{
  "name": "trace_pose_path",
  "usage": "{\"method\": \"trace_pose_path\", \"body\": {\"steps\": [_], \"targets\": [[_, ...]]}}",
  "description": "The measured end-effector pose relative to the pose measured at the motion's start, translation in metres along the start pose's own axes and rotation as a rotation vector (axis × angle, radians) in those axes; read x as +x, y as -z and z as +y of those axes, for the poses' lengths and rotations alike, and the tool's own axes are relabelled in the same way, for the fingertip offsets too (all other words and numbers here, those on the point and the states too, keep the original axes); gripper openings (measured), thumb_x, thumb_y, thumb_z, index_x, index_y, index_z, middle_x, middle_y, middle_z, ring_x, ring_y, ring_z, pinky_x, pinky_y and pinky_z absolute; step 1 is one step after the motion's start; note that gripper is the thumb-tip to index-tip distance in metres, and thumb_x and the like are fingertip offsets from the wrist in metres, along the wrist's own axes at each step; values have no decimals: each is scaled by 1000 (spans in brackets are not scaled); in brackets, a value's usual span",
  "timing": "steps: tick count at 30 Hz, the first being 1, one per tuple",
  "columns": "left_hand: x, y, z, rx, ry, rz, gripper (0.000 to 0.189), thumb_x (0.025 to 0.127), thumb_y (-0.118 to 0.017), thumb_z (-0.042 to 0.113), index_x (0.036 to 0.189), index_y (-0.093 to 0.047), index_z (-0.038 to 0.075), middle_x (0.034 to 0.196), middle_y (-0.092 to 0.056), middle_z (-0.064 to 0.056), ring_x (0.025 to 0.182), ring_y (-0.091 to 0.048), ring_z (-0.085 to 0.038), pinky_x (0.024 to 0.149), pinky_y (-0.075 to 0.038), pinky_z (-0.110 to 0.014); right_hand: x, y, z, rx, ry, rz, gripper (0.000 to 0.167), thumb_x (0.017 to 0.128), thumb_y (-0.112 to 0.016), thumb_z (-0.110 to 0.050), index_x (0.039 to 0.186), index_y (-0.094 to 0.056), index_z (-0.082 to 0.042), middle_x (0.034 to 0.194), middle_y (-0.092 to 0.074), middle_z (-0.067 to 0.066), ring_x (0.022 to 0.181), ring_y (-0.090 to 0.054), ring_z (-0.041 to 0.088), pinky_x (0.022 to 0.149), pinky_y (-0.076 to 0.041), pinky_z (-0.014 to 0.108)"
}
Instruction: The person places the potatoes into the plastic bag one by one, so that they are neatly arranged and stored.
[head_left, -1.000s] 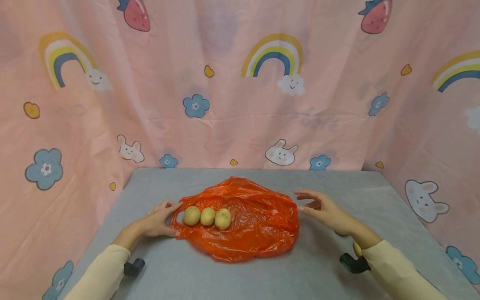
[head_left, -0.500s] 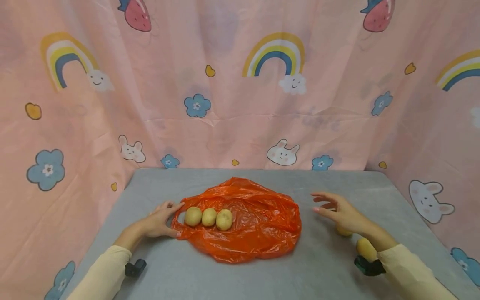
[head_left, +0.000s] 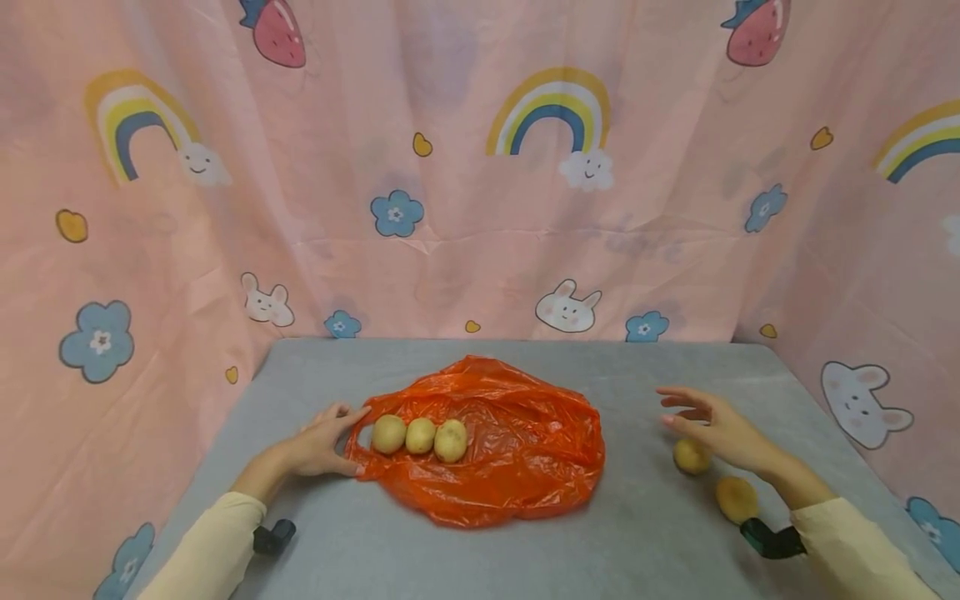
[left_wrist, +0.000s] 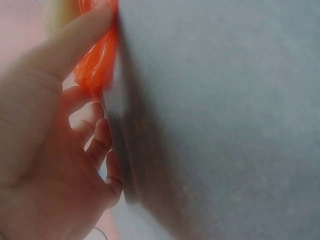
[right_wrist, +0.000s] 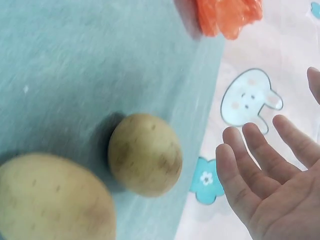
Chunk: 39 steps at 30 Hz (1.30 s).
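An orange plastic bag point(head_left: 517, 475) lies spread flat on the grey table. Three potatoes point(head_left: 420, 435) sit side by side in a row at its left end, near the handle loop. My left hand point(head_left: 322, 442) is at that loop, thumb and index finger spread wide and touching its edges. In the left wrist view the thumb point(left_wrist: 75, 40) rests against the orange plastic, the other fingers loosely bent. My right hand point(head_left: 723, 429) hovers right of the bag with fingers apart and nothing in it. Two more potatoes, a nearer one point(head_left: 737, 498) and a farther one point(head_left: 692, 456), lie beside and below it.
The grey table point(head_left: 420, 567) runs back to a pink printed curtain point(head_left: 465, 250), which also hangs along both sides. Black wrist mounts point(head_left: 273, 537) stick out from both cream sleeves, the right one close to the nearer loose potato.
My right hand has moved away from the bag's right end, out to the right, uncovering the two loose potatoes. My left hand and the bag stay in place.
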<state>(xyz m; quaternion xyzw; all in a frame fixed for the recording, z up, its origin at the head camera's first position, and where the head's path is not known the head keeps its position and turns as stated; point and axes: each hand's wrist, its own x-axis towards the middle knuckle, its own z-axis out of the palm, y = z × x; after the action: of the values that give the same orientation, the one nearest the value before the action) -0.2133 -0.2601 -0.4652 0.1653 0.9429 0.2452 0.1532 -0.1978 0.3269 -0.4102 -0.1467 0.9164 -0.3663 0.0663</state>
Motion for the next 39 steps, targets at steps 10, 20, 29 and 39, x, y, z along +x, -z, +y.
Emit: {"method": "trace_pose_path", "body": {"steps": [10,20,29,39], "targets": [[4,-3,1,-10,-3,3,96,78,-85,35,156,-37,9,148,-38,-22,135,-36,-44,108,-26,-75,-13,7,22,-17,-37,9,54,103,-58,-22,149,-43,4,141,-50,36,118,-58,50,87,-55,59],[5,-1,1,-10,-10,8,95,78,-85,35,156,-37,8,146,-38,-21,134,-37,-44,108,-26,-75,-18,4,41,-60,-45,3,56,102,-59,-23,146,-44,7,142,-51,36,116,-60,48,85,-55,56],[0,-1,1,-22,-4,4,95,78,-85,34,157,-37,8,147,-38,-21,135,-36,-44,108,-24,-77,-22,4,50,-59,-46,-37,57,100,-64,-23,144,-46,9,138,-54,37,113,-62,46,79,-57,40],[-2,0,2,-21,2,6,96,78,-85,34,157,-37,8,148,-37,-22,136,-35,-44,107,-22,-79,-23,1,66,-116,41,-75,55,91,-74,-16,134,-54,12,129,-61,34,104,-67,27,79,-53,22]]}}
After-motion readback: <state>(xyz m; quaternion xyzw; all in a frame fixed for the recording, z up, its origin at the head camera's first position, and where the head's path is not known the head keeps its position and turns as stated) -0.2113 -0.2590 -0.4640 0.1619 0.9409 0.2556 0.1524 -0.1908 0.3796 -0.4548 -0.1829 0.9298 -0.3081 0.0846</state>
